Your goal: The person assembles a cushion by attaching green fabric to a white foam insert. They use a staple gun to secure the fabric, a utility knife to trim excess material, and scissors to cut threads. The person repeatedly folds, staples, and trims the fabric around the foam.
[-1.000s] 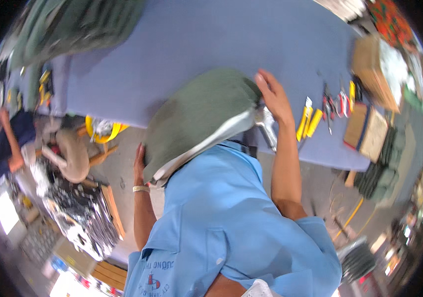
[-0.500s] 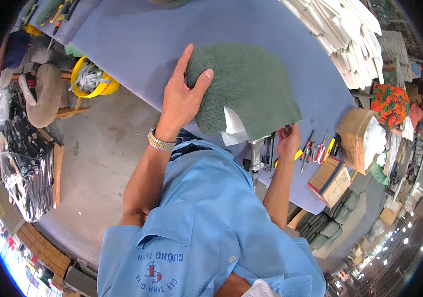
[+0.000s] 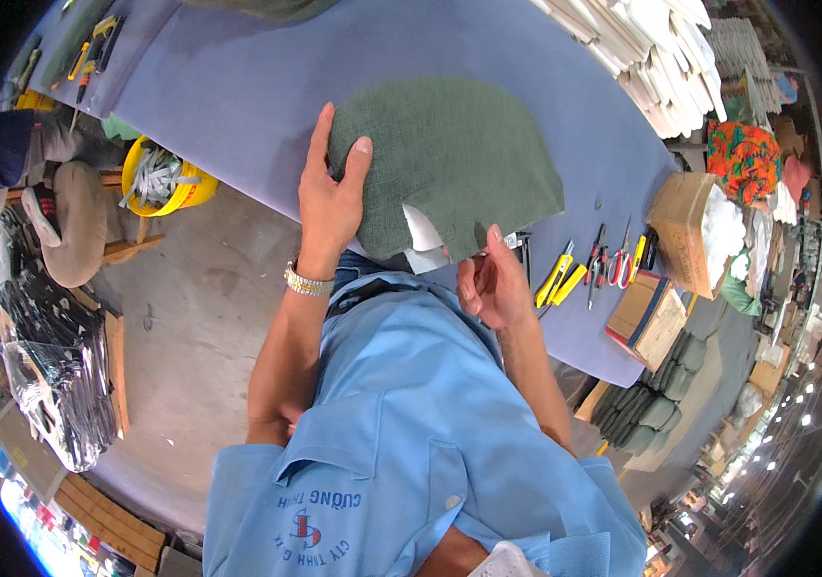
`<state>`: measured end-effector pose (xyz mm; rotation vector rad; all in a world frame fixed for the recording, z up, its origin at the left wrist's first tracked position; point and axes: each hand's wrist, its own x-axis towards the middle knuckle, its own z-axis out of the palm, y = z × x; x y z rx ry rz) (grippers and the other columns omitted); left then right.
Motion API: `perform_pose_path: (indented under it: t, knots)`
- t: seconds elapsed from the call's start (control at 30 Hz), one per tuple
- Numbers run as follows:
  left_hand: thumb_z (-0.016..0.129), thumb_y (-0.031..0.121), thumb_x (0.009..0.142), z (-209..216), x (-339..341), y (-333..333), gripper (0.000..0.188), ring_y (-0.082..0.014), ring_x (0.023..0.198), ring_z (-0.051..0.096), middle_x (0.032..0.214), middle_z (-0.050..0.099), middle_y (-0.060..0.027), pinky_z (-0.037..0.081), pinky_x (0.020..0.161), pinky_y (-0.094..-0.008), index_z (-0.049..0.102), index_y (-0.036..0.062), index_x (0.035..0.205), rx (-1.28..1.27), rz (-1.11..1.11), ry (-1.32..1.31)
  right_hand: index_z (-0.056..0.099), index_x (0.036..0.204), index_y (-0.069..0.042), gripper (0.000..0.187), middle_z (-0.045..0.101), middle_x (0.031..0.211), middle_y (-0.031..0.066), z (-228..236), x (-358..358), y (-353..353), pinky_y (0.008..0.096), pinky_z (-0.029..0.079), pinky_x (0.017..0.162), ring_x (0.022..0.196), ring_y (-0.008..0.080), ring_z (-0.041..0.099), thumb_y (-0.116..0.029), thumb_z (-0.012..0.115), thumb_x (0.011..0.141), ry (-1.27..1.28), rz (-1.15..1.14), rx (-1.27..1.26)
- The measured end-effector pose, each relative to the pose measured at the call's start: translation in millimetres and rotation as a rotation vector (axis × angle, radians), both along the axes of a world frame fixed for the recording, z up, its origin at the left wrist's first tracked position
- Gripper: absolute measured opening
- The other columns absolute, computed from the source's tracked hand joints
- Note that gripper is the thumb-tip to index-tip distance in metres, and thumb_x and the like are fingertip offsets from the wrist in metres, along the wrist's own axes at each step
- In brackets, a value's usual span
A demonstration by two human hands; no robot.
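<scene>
A rounded panel covered in dark green fabric (image 3: 454, 144) is held up over the blue-grey table, its near edge close to my body. My left hand (image 3: 331, 207) grips its left edge, thumb on the upper face and index finger stretched along the side. At the near edge is a notch where a white sheet (image 3: 420, 229) shows and a pale flap hangs out. My right hand (image 3: 505, 288) is at that edge just right of the notch, thumb tip against the fabric and the other fingers curled below. The panel's underside is hidden.
Right of my right hand lie yellow cutters (image 3: 557, 279), pliers (image 3: 596, 264) and red-handled scissors (image 3: 620, 264) on the table (image 3: 238, 106). Beyond them stands a cardboard box (image 3: 682, 231). White boards (image 3: 656, 67) are stacked far right; a yellow bucket (image 3: 180, 197) is left.
My right hand has moved left along the near edge, from the right corner to beside the notch. The panel has shifted slightly left in view, and the metal tool beneath it no longer shows clearly.
</scene>
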<state>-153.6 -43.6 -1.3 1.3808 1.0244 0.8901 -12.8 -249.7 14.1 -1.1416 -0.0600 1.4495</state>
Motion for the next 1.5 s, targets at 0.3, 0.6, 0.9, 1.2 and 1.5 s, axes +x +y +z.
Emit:
perform_pose_path:
  t: [0.3, 0.6, 0.9, 1.2, 1.5]
  knots:
    - [0.063, 0.028, 0.105, -19, -12, -13, 0.061, -0.0239, 0.133, 0.055, 0.149, 0.054, -0.0193, 0.043, 0.112, -0.0358, 0.042, 0.0039, 0.157, -0.160, 0.072, -0.017, 0.070, 0.098, 0.006, 0.066, 0.062, 0.058, 0.0086, 16, -21, 30, 0.0290, 0.045, 0.042, 0.043, 0.0148, 0.053, -0.055, 0.047, 0.108, -0.110, 0.213, -0.245]
    - [0.055, 0.029, 0.108, -38, -4, -34, 0.064, -0.0308, 0.131, 0.057, 0.148, 0.052, -0.0188, 0.055, 0.102, -0.0462, 0.027, 0.0092, 0.163, -0.870, 0.204, -0.440, 0.072, 0.071, 0.005, 0.062, 0.075, 0.072, 0.0156, 22, -19, 40, 0.0350, 0.056, 0.066, 0.070, 0.0215, 0.074, -0.044, 0.056, 0.106, -1.025, 0.393, -0.177]
    - [0.064, 0.034, 0.101, -90, -50, -43, 0.067, -0.0409, 0.138, 0.052, 0.156, 0.045, -0.0242, 0.044, 0.112, -0.0509, 0.041, 0.0068, 0.157, 0.020, -0.161, 0.344, 0.070, 0.070, 0.003, 0.059, 0.072, 0.067, 0.0119, -11, -16, 79, 0.0309, 0.056, 0.061, 0.063, 0.0155, 0.070, -0.044, 0.061, 0.105, -0.979, 0.488, -0.215]
    - [0.086, 0.010, 0.070, -62, -44, -69, 0.098, -0.0350, 0.154, 0.031, 0.162, 0.038, -0.0182, 0.028, 0.127, -0.0491, 0.040, 0.0041, 0.156, 0.476, -0.425, 0.435, 0.067, 0.067, 0.002, 0.056, 0.064, 0.064, 0.0234, 33, -4, 97, 0.0511, 0.049, 0.062, 0.064, 0.0438, 0.065, -0.042, 0.060, 0.102, -1.578, 0.741, -0.247]
    - [0.084, 0.006, 0.071, -55, -36, -63, 0.095, -0.0365, 0.151, 0.036, 0.161, 0.041, -0.0186, 0.034, 0.124, -0.0489, 0.041, 0.0041, 0.155, 0.466, -0.383, 0.475, 0.068, 0.071, 0.003, 0.056, 0.072, 0.068, 0.0154, 37, -5, 95, 0.0421, 0.053, 0.062, 0.058, 0.0287, 0.069, -0.043, 0.061, 0.102, -1.256, 0.675, -0.333]
